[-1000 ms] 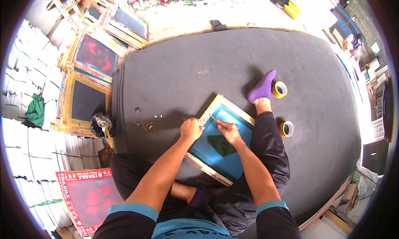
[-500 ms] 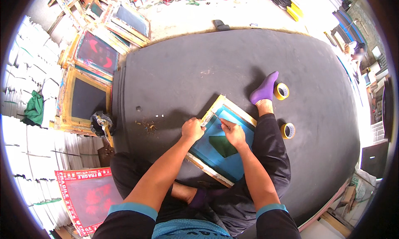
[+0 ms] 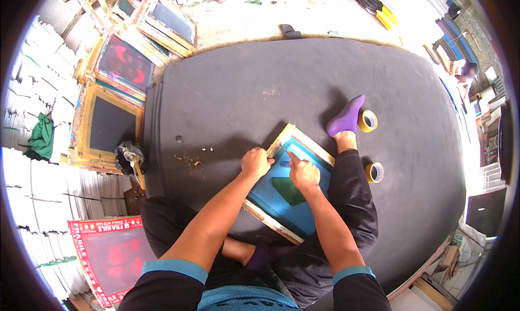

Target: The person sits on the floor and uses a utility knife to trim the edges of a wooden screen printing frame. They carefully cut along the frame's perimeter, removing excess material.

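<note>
Left hand (image 3: 256,162): closed, fingers clamped over the upper-left bar of a wooden screen-printing frame (image 3: 272,222), which lies below and between the hands. Right hand (image 3: 304,174): fingers curled over the mesh, apparently on a slim tool (image 3: 283,148), kind too small to tell, tip toward the bar the left hand holds. Frame, handling as judged: light, rigid at its bars, roughened rather than slippery; its blue mesh (image 3: 271,200), with a dark green patch (image 3: 288,191), probably taut and easily torn. Best hold: the bare bars, clear of the mesh. Orientation: skewed, one corner pointing away from the wearer, beyond both hands; long axis apparently along the left hand's bar, from lower left to upper right; the right-hand corner hidden by the leg. Just right of the right hand: trousered leg (image 3: 352,192), ending in a purple-socked foot (image 3: 346,117). Further right: yellow tape roll, nearer (image 3: 369,174); second yellow roll, beside the foot (image 3: 363,124). Left of the left hand: loose scraps (image 3: 194,163) on a dark grey mat (image 3: 244,83). Well left: dark-meshed screen (image 3: 112,124), wooden border. Far beyond the hands: black slipper (image 3: 291,31).
</note>
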`<state>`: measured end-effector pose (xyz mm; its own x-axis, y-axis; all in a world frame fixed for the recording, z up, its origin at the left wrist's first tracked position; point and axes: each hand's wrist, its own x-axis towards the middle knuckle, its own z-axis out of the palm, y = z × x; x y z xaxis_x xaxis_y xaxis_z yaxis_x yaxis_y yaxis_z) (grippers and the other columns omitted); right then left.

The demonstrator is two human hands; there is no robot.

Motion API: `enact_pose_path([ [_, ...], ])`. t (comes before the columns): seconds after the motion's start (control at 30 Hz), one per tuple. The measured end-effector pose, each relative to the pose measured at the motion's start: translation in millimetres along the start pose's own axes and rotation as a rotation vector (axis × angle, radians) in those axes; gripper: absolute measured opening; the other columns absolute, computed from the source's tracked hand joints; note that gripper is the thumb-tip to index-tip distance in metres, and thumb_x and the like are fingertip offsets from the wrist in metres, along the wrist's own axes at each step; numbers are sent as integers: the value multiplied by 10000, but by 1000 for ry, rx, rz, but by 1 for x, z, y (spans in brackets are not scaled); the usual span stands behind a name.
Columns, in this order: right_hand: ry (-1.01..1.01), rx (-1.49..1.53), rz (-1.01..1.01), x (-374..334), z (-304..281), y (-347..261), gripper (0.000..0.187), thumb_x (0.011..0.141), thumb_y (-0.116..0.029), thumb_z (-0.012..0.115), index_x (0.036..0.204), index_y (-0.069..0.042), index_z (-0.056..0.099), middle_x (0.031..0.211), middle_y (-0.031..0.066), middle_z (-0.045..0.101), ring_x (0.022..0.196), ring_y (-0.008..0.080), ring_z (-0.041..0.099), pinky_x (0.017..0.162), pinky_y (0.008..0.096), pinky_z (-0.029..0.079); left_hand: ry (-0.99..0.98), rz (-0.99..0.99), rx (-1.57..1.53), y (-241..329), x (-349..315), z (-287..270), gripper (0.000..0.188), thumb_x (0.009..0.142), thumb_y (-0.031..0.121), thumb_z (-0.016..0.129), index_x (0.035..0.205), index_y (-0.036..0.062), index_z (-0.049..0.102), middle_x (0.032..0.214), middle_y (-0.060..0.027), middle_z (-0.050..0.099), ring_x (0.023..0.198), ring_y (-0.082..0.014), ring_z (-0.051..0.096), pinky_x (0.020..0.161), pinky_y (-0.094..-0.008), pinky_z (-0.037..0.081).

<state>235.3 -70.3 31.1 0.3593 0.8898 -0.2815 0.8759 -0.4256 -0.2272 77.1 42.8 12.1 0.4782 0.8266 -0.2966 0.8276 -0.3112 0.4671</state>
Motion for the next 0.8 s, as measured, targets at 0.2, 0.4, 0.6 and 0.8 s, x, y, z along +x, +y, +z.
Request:
enact_pose_path([
  [0.2,-84,-50,87,-3,-4,-28,495,1011,-229,537,1502,-276,498,998,224,748,969,432,750,834,550,609,0,53,47,-7,4,5,381,863,363,827,976,1,786,1077,-191,758,1008,-374,743,879,-464,597],
  [0.4,-25,208,40,1,15,7,469,1034,-281,539,1502,-264,516,1078,235,751,1025,434,736,896,547,588,-49,10,28,3,2,-5,377,868,359,823,968,-3,790,1073,-202,756,1008,-379,745,868,-468,597],
  [0.6,126,405,4,4,43,21,429,1031,-311,576,1457,-270,581,1030,215,755,999,440,727,867,556,583,18,51,20,-1,5,5,371,867,356,825,981,5,791,1050,-204,757,989,-375,748,852,-471,598],
  [0.8,47,332,77,-3,15,-3,368,1013,-284,626,1375,-272,690,1118,239,745,1058,434,719,920,520,568,-19,-21,14,-4,4,0,339,862,343,832,999,34,798,1038,-181,761,991,-368,744,856,-471,594],
])
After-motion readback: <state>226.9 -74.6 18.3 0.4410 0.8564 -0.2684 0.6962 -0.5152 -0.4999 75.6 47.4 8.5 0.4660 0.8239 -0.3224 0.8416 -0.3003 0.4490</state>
